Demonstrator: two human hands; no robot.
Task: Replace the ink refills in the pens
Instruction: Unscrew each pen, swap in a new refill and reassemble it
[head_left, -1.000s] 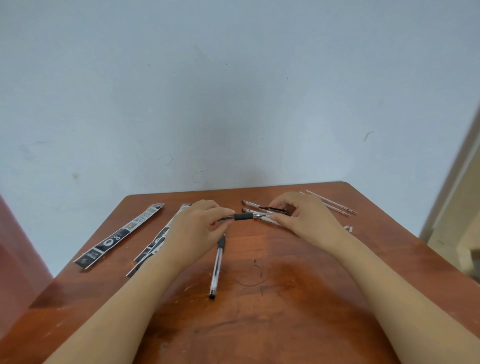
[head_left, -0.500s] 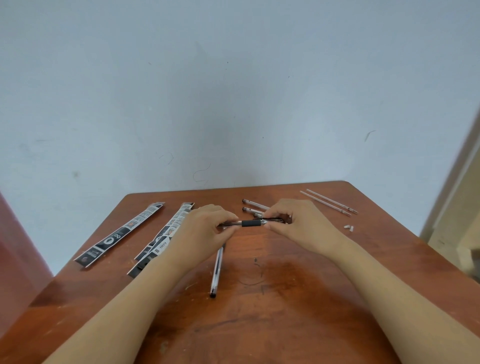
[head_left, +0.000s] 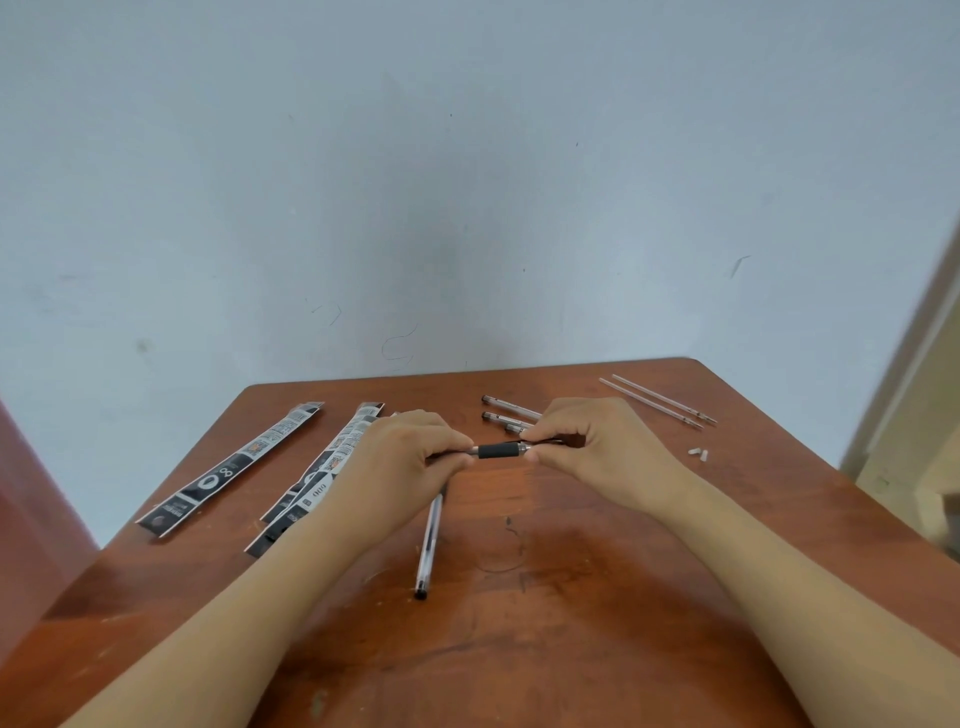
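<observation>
Head view, down onto a brown desk (head_left: 571, 623). At centre frame, just above the desk: pen (head_left: 501, 450), held level, long axis running left to right across the picture. Grasped at both ends. Left hand (head_left: 405, 457) curled over the left end, thumb and fingers pinching right beside the black sleeve. Right hand (head_left: 597, 447) curled over the right end, fingertips pinching at the sleeve's other edge. Between the hands, only the sleeve and a sliver of metal on either side on show. Small metal cone at the sleeve's left edge, so probably tip toward frame left and barrel toward frame right, inside the right palm; too covered to be sure.

Both hands equally near, one at each end of the same axis. Judged: a twist about that axis, hands turning opposite ways, at the joint beside the sleeve. Screwing on or off: cannot tell.

Below the left hand, flat on the desk: second pen (head_left: 430, 540), long axis running from under the fingers toward lower frame, dark end nearest the bottom. Just behind the hands, upper centre: clear barrels (head_left: 509, 413). Upper right, well apart: two thin refills (head_left: 657, 401). Left of frame: printed wrappers (head_left: 234, 467).
</observation>
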